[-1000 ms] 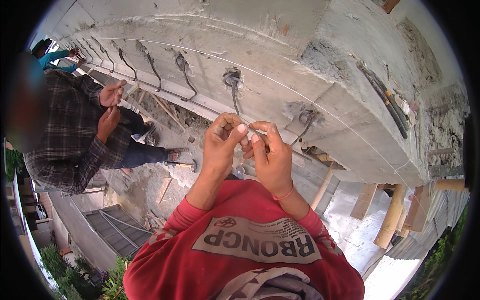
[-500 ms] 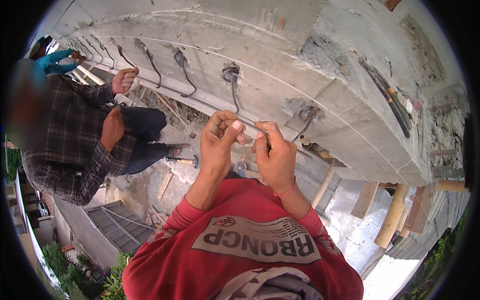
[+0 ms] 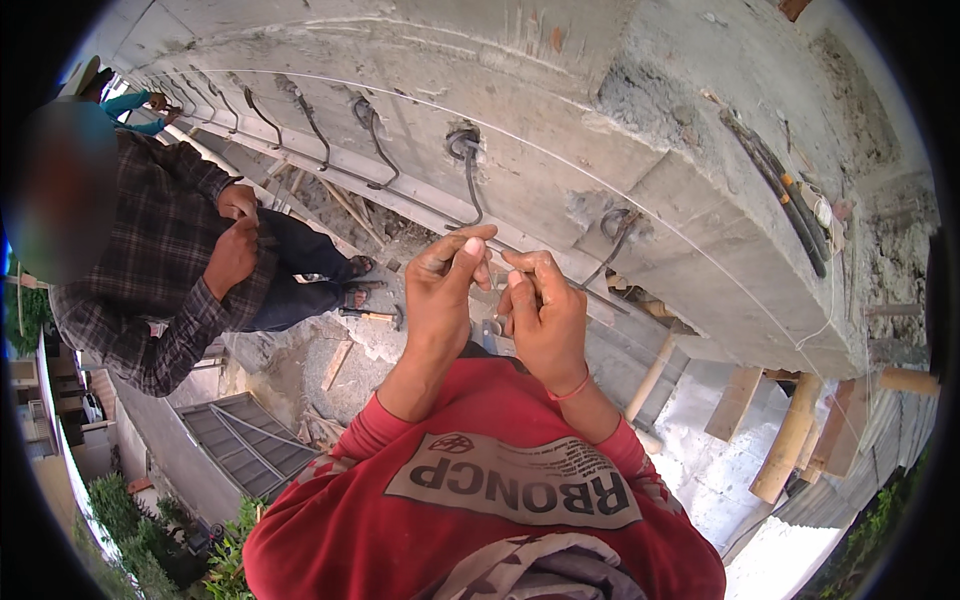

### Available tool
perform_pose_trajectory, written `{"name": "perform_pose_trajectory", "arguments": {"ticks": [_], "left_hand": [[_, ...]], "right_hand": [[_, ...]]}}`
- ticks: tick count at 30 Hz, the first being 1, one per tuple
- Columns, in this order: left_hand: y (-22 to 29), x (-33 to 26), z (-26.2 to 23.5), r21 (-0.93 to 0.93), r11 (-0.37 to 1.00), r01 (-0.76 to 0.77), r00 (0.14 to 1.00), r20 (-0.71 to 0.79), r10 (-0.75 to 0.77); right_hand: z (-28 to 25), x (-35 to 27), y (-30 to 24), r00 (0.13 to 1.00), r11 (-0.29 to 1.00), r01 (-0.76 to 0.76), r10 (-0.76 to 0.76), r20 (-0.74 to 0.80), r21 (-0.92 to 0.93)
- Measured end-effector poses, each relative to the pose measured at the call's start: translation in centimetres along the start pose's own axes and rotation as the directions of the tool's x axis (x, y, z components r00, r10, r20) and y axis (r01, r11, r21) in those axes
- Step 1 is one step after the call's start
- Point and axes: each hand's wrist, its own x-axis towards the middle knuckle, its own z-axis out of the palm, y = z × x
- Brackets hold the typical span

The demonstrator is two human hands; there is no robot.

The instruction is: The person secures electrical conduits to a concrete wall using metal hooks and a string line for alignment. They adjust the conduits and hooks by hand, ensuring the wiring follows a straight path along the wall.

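Left hand [image 3: 445, 290] and right hand [image 3: 540, 315] meet near the concrete beam [image 3: 600, 130], fingers pinched shut on a thin wire [image 3: 497, 283] between them. Wire judged light, springy, sharp-ended; best gripped close to the bend. Co-worker [image 3: 170, 260] stands left.

A red shirt [image 3: 480, 520] with a grey printed patch is filling the lower middle of the frame. At the left, a co-worker's dark plaid shirt [image 3: 150, 270] is showing grey checks. The concrete beam [image 3: 560, 130] across the top is looking pale grey, with dark bent rods [image 3: 468, 170].
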Motion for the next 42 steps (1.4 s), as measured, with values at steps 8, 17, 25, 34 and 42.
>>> {"name": "perform_pose_trajectory", "arguments": {"ticks": [8,17,25,34,42], "left_hand": [[2.1,1.9,0.1,0.308,0.900,-0.309,0.936,-0.070,0.346],[2.9,2.8,0.9,0.146,0.912,-0.384,0.917,-0.051,0.394],[1.2,2.4,2.0,-0.050,0.966,-0.254,0.966,-0.071,0.250],[-1.1,2.1,2.2,-0.206,0.969,-0.135,0.988,-0.097,0.117],[-1.8,0.9,2.9,0.049,0.998,-0.033,0.999,-0.029,0.034]], "right_hand": [[-0.9,-0.9,0.5,0.969,0.897,-0.222,0.162,0.184,0.381],[-2.2,-0.7,-0.8,0.984,0.989,0.145,-0.144,0.108,-0.002],[-3.9,-1.4,0.7,0.966,0.960,0.256,-0.250,0.066,-0.110],[-5.0,-1.9,1.5,0.987,0.994,0.043,-0.058,0.149,0.100],[-6.3,-2.2,2.7,0.994,0.996,0.078,-0.074,0.082,-0.044]]}}
